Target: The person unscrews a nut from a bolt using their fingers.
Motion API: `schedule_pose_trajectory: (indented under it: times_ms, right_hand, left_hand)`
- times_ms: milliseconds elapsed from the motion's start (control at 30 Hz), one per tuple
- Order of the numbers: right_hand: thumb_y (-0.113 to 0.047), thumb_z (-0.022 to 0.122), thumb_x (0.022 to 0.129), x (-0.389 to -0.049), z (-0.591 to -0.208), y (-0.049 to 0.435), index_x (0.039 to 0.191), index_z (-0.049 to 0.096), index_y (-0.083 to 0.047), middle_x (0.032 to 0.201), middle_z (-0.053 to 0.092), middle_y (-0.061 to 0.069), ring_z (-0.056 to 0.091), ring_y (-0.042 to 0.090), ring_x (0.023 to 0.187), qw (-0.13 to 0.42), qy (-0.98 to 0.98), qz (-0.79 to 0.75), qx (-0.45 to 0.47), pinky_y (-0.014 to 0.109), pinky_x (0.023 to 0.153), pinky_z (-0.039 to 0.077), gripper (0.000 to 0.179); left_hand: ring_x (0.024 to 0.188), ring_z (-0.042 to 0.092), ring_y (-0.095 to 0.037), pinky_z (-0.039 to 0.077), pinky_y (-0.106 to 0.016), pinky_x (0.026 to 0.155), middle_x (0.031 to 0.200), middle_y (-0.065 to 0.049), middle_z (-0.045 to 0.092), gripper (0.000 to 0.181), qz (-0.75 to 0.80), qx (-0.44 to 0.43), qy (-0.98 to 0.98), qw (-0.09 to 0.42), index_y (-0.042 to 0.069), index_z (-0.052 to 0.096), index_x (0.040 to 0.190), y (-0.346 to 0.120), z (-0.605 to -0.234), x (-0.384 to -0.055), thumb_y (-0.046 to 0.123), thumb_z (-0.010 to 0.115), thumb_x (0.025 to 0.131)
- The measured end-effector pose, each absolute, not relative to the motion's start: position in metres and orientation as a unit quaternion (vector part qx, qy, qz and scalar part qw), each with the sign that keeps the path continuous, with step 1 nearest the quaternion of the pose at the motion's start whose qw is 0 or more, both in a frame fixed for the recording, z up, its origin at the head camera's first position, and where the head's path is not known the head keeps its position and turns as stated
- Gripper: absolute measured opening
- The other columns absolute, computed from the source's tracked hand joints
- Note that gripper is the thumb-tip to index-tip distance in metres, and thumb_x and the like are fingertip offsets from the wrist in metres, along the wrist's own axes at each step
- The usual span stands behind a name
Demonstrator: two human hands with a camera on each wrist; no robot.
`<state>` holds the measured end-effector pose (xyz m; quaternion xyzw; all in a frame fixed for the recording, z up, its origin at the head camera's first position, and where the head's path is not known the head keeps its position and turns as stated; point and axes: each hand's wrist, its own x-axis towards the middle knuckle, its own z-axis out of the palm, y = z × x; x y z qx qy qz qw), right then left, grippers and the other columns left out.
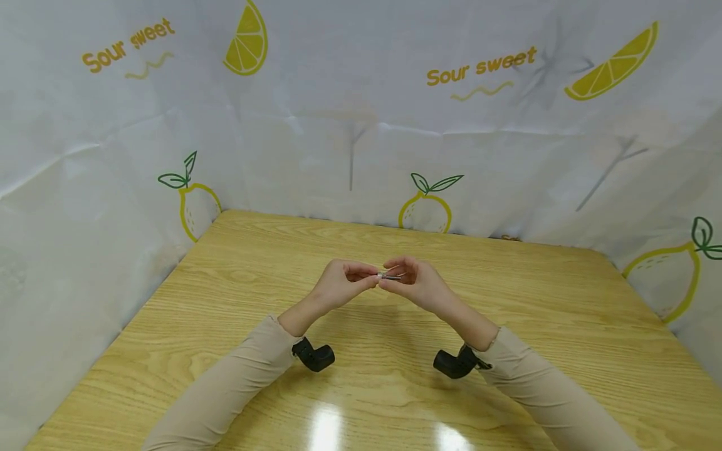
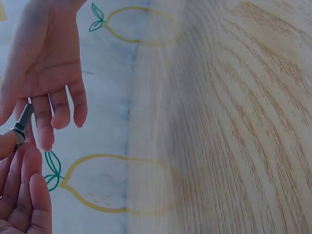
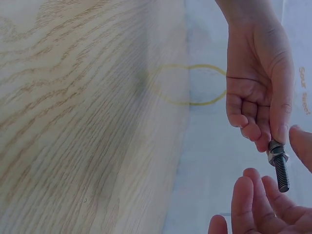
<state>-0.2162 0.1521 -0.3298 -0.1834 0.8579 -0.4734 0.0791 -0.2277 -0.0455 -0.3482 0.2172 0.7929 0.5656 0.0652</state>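
My left hand pinches the head end of a dark metal bolt between thumb and fingertips, above the table. A hex nut sits on the bolt near that head end. The bare threaded end points toward my right hand. In the right wrist view, the right thumb and fingers are spread around the bolt with a gap on both sides. Nothing is held in the right hand. The bolt's head is partly hidden by the left fingertips.
Beneath both hands lies a wood-grain table. A white curtain printed with lemons hangs along its back and sides. Each wrist carries a black camera mount, on the left and on the right.
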Motion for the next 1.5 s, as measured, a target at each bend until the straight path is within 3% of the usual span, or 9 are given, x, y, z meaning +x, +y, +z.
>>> schedule_pose_trajectory:
  times_ms: [133, 367, 600, 833, 1000, 1233, 1400, 1500]
  right_hand:
    - [-0.031, 0.053, 0.096, -0.2155, -0.3291, 0.1507, 0.115, 0.061, 0.000, 0.105, 0.068, 0.018, 0.063, 0.035, 0.097, 0.089, 0.865, -0.458, -0.186, 0.046, 0.086, 0.051, 0.037]
    - [-0.022, 0.063, 0.090, -0.2158, -0.3293, 0.1517, 0.114, 0.056, 0.000, 0.111, 0.062, 0.019, 0.065, 0.024, 0.094, 0.074, 0.861, -0.469, -0.184, 0.032, 0.078, 0.053, 0.033]
    - [-0.032, 0.051, 0.096, -0.2152, -0.3287, 0.1503, 0.114, 0.062, -0.001, 0.103, 0.069, 0.017, 0.062, 0.033, 0.097, 0.098, 0.869, -0.452, -0.179, 0.046, 0.086, 0.050, 0.037]
    - [-0.024, 0.061, 0.092, -0.2155, -0.3302, 0.1510, 0.122, 0.056, -0.002, 0.118, 0.062, 0.020, 0.063, 0.030, 0.103, 0.085, 0.863, -0.466, -0.178, 0.037, 0.083, 0.053, 0.038]
    - [-0.029, 0.054, 0.095, -0.2152, -0.3298, 0.1497, 0.116, 0.061, -0.002, 0.109, 0.067, 0.018, 0.061, 0.036, 0.101, 0.090, 0.861, -0.468, -0.176, 0.046, 0.088, 0.050, 0.035]
    - [-0.024, 0.062, 0.091, -0.2142, -0.3286, 0.1489, 0.117, 0.058, -0.004, 0.116, 0.062, 0.017, 0.063, 0.029, 0.102, 0.071, 0.856, -0.481, -0.177, 0.035, 0.083, 0.053, 0.033]
    - [-0.028, 0.054, 0.095, -0.2148, -0.3301, 0.1491, 0.115, 0.061, -0.002, 0.108, 0.067, 0.018, 0.062, 0.035, 0.100, 0.071, 0.858, -0.472, -0.189, 0.044, 0.085, 0.052, 0.033]
    - [-0.024, 0.056, 0.095, -0.2145, -0.3312, 0.1496, 0.113, 0.061, 0.000, 0.108, 0.067, 0.019, 0.063, 0.032, 0.099, 0.067, 0.859, -0.472, -0.188, 0.041, 0.085, 0.053, 0.030]
  left_hand:
    - [0.096, 0.066, -0.035, 0.055, -0.029, 0.078, 0.102, -0.016, 0.071, 0.028, 0.567, 0.220, 0.791, 0.065, 0.001, 0.067, 0.112, -0.0453, -0.3490, -0.2281, 0.019, 0.062, 0.090]
    - [0.097, 0.065, -0.036, 0.055, -0.029, 0.078, 0.102, -0.018, 0.070, 0.029, 0.568, 0.216, 0.791, 0.065, 0.001, 0.067, 0.112, -0.0449, -0.3509, -0.2289, 0.018, 0.063, 0.090]
    - [0.097, 0.065, -0.035, 0.055, -0.029, 0.079, 0.103, -0.017, 0.070, 0.029, 0.567, 0.224, 0.790, 0.065, 0.001, 0.067, 0.112, -0.0455, -0.3529, -0.2294, 0.020, 0.062, 0.091]
    - [0.097, 0.065, -0.035, 0.055, -0.029, 0.079, 0.103, -0.017, 0.070, 0.028, 0.570, 0.217, 0.790, 0.065, 0.001, 0.067, 0.112, -0.0462, -0.3517, -0.2288, 0.018, 0.062, 0.090]
    - [0.098, 0.065, -0.035, 0.054, -0.029, 0.079, 0.103, -0.015, 0.070, 0.028, 0.570, 0.211, 0.791, 0.071, 0.003, 0.067, 0.112, -0.0455, -0.3497, -0.2282, 0.019, 0.063, 0.090]
    - [0.098, 0.065, -0.036, 0.055, -0.030, 0.079, 0.104, -0.017, 0.070, 0.028, 0.574, 0.210, 0.788, 0.071, 0.001, 0.067, 0.113, -0.0458, -0.3501, -0.2285, 0.017, 0.063, 0.090]
    - [0.098, 0.065, -0.035, 0.054, -0.029, 0.080, 0.103, -0.015, 0.070, 0.028, 0.570, 0.213, 0.791, 0.069, 0.003, 0.067, 0.112, -0.0459, -0.3501, -0.2284, 0.019, 0.063, 0.090]
    - [0.097, 0.065, -0.035, 0.054, -0.029, 0.079, 0.102, -0.015, 0.071, 0.028, 0.569, 0.210, 0.792, 0.069, 0.003, 0.067, 0.112, -0.0460, -0.3502, -0.2285, 0.019, 0.063, 0.090]
